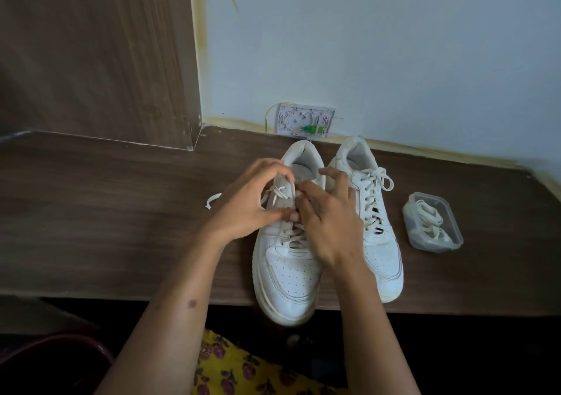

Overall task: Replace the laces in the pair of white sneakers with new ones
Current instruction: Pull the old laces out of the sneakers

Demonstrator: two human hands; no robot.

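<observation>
Two white sneakers stand side by side on a brown wooden desk (106,212), toes toward me. The left sneaker (288,276) overhangs the front edge, and its lace (280,194) is loosened at the top eyelets. My left hand (246,206) curls over its left collar, thumb and fingers pinching the lace. My right hand (328,218) lies over the tongue, fingertips pinching the lace near the upper eyelets. A loose lace end (212,200) pokes out left of my left hand. The right sneaker (373,221) is fully laced and tied.
A clear plastic box (432,221) holding coiled white laces sits right of the sneakers. A white wall box (303,119) with green parts is mounted behind them. A wooden panel (97,54) rises at the back left. The desk's front edge runs under the toes.
</observation>
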